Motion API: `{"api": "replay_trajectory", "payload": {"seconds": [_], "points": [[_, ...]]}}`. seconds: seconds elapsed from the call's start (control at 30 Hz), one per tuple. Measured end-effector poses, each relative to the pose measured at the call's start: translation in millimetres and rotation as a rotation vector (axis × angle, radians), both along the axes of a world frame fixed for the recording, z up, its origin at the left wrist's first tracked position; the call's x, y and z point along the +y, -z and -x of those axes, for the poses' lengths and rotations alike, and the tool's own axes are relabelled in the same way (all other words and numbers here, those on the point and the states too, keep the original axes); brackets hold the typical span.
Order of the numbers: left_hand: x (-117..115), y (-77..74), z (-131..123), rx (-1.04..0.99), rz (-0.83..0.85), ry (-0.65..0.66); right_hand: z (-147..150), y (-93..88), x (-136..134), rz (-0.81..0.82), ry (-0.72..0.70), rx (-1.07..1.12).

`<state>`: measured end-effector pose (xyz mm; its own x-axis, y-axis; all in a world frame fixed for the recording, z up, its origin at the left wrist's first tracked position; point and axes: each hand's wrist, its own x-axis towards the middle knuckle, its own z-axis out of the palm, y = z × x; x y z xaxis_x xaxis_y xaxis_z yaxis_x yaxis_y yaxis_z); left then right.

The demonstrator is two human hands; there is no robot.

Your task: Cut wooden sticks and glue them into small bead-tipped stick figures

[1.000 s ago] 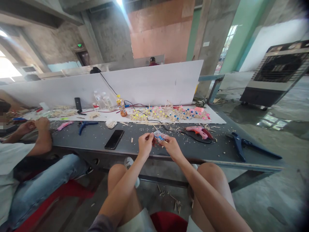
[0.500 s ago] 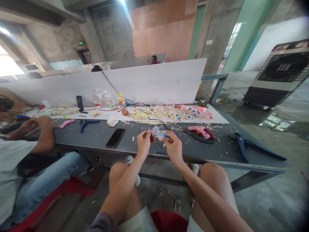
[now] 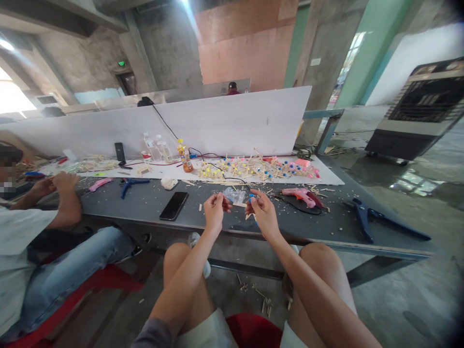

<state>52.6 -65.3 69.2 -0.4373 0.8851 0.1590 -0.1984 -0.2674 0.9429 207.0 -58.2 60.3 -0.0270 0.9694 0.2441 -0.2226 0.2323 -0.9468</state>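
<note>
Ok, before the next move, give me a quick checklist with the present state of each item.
1. Right hand has a blue piece: ok, blue shows at its fingertips.
2. Left hand free: cannot tell, its curled fingers could hide something small.
3. Bag clear of the left fingers: cannot tell, they overlap in this view.
4. Phone clear of both hands: ok, it lies apart, left of the left hand.
5. Glue gun hot: cannot tell, heat doesn't show.
6. Table free of scraps: not ok, wood bits are scattered over it.
</note>
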Motion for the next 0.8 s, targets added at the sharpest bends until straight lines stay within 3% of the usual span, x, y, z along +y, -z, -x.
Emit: {"api": "replay_trajectory", "payload": {"seconds": [0.4,0.8], "points": [[2,-1.2,1,-0.073,-0.003,0.042,-9,-10.4,6,0.083,-0.107,0.159],[-1,-2.6,0,-0.071,-0.024,0.076,-12,-14.7,2,0.016,-0.132,0.067]]}}
